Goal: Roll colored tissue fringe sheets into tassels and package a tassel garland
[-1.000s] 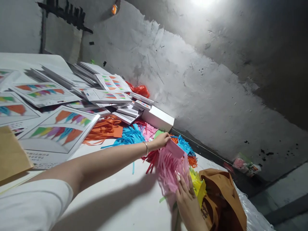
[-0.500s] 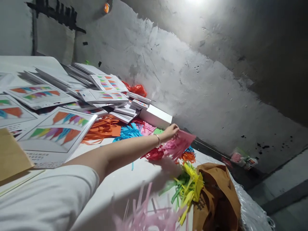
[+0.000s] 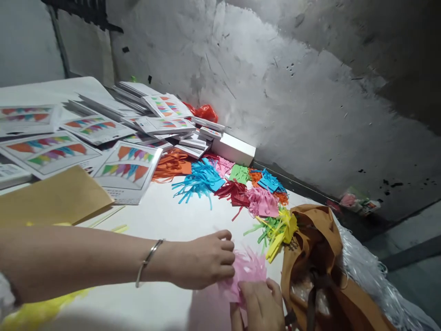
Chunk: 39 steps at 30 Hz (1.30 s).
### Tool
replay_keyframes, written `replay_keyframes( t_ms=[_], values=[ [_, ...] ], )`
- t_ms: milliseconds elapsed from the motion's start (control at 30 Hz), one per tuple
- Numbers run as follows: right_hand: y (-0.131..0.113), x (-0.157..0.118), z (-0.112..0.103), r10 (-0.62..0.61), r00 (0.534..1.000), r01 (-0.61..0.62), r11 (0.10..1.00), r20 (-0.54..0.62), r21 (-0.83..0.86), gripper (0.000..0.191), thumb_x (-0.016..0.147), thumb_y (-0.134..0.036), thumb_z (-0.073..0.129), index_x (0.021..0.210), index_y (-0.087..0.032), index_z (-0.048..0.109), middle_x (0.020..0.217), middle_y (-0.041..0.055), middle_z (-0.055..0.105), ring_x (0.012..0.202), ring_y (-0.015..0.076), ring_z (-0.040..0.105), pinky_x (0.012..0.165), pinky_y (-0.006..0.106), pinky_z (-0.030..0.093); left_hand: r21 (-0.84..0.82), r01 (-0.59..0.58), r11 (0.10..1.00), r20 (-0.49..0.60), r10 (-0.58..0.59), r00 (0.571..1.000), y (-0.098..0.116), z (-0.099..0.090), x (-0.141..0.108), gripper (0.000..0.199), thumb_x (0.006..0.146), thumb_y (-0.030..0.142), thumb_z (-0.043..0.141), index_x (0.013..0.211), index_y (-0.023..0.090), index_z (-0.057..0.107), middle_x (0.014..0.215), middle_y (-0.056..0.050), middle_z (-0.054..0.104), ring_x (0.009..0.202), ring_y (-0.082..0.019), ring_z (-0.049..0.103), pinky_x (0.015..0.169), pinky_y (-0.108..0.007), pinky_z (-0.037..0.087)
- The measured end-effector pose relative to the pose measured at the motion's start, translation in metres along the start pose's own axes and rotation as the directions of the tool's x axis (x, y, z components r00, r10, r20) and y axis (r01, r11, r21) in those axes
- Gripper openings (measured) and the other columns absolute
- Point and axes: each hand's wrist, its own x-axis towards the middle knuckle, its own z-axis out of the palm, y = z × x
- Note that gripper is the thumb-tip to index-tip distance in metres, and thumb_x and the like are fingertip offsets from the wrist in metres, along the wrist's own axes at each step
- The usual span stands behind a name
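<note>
A light pink fringed paper piece [image 3: 253, 266] is between my two hands, low in the head view. My left hand [image 3: 203, 259], with a silver bangle on the wrist, has its fingers curled on the left edge of the pink paper. From the bottom edge comes my right hand [image 3: 262, 303], its fingers and thumb pinching the lower part of the same paper. Beyond them lie fringed bundles: blue [image 3: 203, 177], red [image 3: 236, 192], another pink [image 3: 262, 201], green [image 3: 240, 173] and yellow [image 3: 284, 227].
Printed bunting packets [image 3: 129, 170] and a tan envelope [image 3: 55, 195] cover the left of the white table [image 3: 155, 211]. A white box [image 3: 234, 149] stands by the wall. At right are a brown bag [image 3: 317, 225] and clear plastic [image 3: 365, 266]. Yellow fringe [image 3: 44, 310] lies lower left.
My left hand has come back from the far bundles towards the body. A pink fringed piece now lies among those bundles. My right hand has come into view.
</note>
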Motion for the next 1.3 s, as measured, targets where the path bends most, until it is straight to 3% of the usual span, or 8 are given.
replay_keyframes(
  t_ms=[200, 333, 500, 633, 733, 867, 1033, 1300],
  values=[
    [-0.031, 0.006, -0.027, -0.059, 0.997, 0.05, 0.981, -0.042, -0.187, 0.022, 0.095, -0.01, 0.048, 0.106, -0.016, 0.066, 0.08, 0.0058, 0.07, 0.073, 0.0199, 0.064, 0.084, 0.042, 0.039, 0.053, 0.136, 0.989, -0.143, -0.127, 0.982, 0.032, -0.015, -0.059, 0.028, 0.088, 0.025, 0.056, 0.11, 0.034, 0.072, 0.096, -0.008, 0.072, 0.088, -0.026, 0.061, 0.097, -0.042, 0.038],
    [-0.04, 0.007, -0.053, -0.226, 0.961, 0.158, 0.923, -0.162, -0.351, 0.022, 0.097, -0.01, 0.053, 0.103, -0.018, 0.073, 0.079, 0.0046, 0.072, 0.076, 0.0182, 0.067, 0.084, 0.04, 0.04, -0.208, 0.187, 0.96, -0.199, -0.228, 0.953, 0.059, -0.027, -0.098, 0.038, 0.09, 0.047, 0.062, 0.123, 0.032, 0.069, 0.12, -0.008, 0.07, 0.109, -0.028, 0.063, 0.099, -0.038, 0.043],
    [-0.043, 0.006, -0.071, -0.578, 0.749, 0.405, 0.787, -0.326, -0.466, 0.019, 0.091, -0.016, 0.07, 0.079, -0.03, 0.074, 0.061, -0.0093, 0.066, 0.059, 0.0075, 0.06, 0.083, 0.032, 0.04, -0.338, 0.29, 0.895, -0.333, -0.402, 0.853, 0.072, -0.026, -0.099, 0.054, 0.086, 0.06, 0.066, 0.125, 0.023, 0.066, 0.127, -0.009, 0.066, 0.116, -0.028, 0.058, 0.101, -0.036, 0.044],
    [-0.057, 0.006, -0.08, -0.613, 0.669, 0.442, 0.783, -0.42, -0.437, 0.019, 0.087, -0.018, 0.076, 0.073, -0.031, 0.073, 0.06, -0.0106, 0.064, 0.058, 0.0054, 0.059, 0.087, 0.03, 0.041, -0.414, 0.278, 0.867, -0.151, -0.367, 0.918, 0.075, -0.015, -0.082, 0.045, 0.081, 0.059, 0.072, 0.098, 0.018, 0.075, 0.101, -0.006, 0.073, 0.094, -0.026, 0.063, 0.088, -0.033, 0.047],
    [-0.075, 0.001, -0.082, -0.521, 0.731, 0.356, 0.842, -0.441, -0.405, 0.017, 0.088, -0.016, 0.074, 0.077, -0.029, 0.075, 0.063, -0.0077, 0.064, 0.061, 0.007, 0.06, 0.093, 0.033, 0.043, -0.698, 0.278, 0.66, 0.052, -0.34, 0.939, 0.08, -0.009, -0.08, 0.05, 0.075, 0.064, 0.076, 0.077, 0.015, 0.072, 0.073, -0.002, 0.068, 0.071, -0.02, 0.061, 0.072, -0.03, 0.049],
    [-0.097, -0.013, -0.072, -0.298, 0.878, 0.201, 0.94, -0.375, -0.276, 0.024, 0.097, -0.009, 0.057, 0.096, -0.022, 0.077, 0.082, 0.0046, 0.073, 0.09, 0.017, 0.068, 0.102, 0.047, 0.04, -0.93, 0.247, 0.271, 0.128, -0.391, 0.911, 0.079, 0.01, -0.087, 0.04, 0.074, 0.053, 0.083, 0.082, 0.016, 0.07, 0.073, 0.001, 0.069, 0.064, -0.015, 0.062, 0.073, -0.028, 0.053],
    [-0.099, -0.019, -0.062, -0.122, 0.938, 0.072, 0.984, -0.323, -0.163, 0.028, 0.102, -0.008, 0.048, 0.104, -0.014, 0.075, 0.093, 0.0099, 0.077, 0.096, 0.0204, 0.07, 0.106, 0.05, 0.035, -0.969, 0.155, -0.192, 0.21, -0.313, 0.926, 0.071, 0.059, -0.096, 0.053, 0.076, 0.059, 0.077, 0.105, 0.015, 0.071, 0.1, -0.007, 0.074, 0.093, -0.022, 0.069, 0.092, -0.033, 0.051],
    [-0.067, -0.019, -0.047, -0.113, 0.977, 0.082, 0.982, -0.183, -0.168, 0.034, 0.104, -0.01, 0.04, 0.116, -0.013, 0.071, 0.111, 0.011, 0.075, 0.105, 0.0239, 0.069, 0.112, 0.051, 0.029, -0.833, 0.241, -0.498, 0.324, -0.086, 0.942, 0.098, 0.121, -0.097, 0.082, 0.06, 0.076, 0.07, 0.11, 0.01, 0.074, 0.099, -0.011, 0.075, 0.099, -0.03, 0.065, 0.091, -0.039, 0.049]
  ],
)
